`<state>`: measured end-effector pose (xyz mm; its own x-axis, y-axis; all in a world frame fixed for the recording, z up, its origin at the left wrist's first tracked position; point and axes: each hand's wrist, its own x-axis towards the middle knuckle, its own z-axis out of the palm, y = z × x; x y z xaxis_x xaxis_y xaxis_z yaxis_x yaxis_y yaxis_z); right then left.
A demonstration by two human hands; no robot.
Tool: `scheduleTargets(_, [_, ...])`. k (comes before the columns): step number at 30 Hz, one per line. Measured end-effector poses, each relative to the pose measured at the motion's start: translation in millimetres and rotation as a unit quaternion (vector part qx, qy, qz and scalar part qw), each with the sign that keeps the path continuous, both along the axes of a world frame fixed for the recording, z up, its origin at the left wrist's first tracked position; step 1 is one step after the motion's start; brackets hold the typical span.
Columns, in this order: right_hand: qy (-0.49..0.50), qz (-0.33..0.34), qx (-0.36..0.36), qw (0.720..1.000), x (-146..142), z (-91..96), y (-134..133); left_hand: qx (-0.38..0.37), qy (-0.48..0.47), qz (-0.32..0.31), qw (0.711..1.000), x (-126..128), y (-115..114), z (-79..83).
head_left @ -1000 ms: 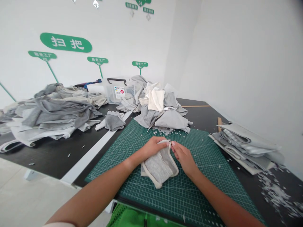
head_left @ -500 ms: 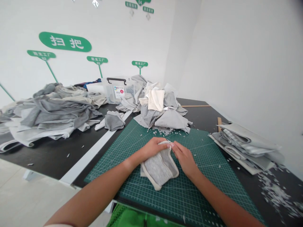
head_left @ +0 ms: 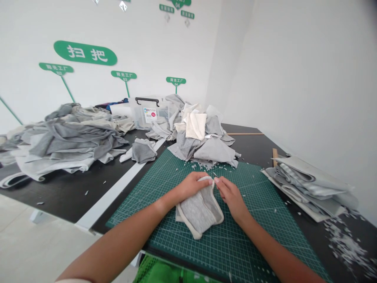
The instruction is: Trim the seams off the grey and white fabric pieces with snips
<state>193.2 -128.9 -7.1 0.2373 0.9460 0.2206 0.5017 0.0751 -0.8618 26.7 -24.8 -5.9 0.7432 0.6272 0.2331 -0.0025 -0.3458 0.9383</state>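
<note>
Grey cloth [head_left: 198, 212] between both hands [head_left: 193, 184], pinched at top edge

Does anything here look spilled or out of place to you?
Yes: pale scraps lie scattered across the black tabletop at right, beside the folded cloth stack. More litter the green mat at the near edge of the cloth heap. They look untidy, strewn loose near cloth that is folded and stacked.

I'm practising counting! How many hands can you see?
2: the left hand grips the grey cloth; the right hand, beside the cloth's upper corner, pinches a thin shiny thing.
</note>
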Motion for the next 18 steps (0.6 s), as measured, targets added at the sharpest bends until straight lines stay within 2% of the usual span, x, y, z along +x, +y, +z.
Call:
scheduleTargets(5, [-0.015, 0.028, 0.018, 0.999, -1, -0.6, 2, 0.027, -0.026, 0.025, 0.999, -1, -4, 6.7])
scheduleTargets(10, [-0.026, 0.022, 0.001, 0.999, 2, -9.9, 7, 0.059, -0.06, 0.087, 0.993, -3, -7, 18.0])
scheduleTargets(13, [-0.034, 0.009, -0.005, 0.999, 6, -15.4, 10, 0.064, -0.078, 0.114, 0.988, -5, -10, 28.1])
scheduleTargets(18, [-0.083, 0.038, -0.027, 0.995, 7, -17.7, 12, 0.07, -0.107, 0.158, 0.979, -11, -20, 50.3])
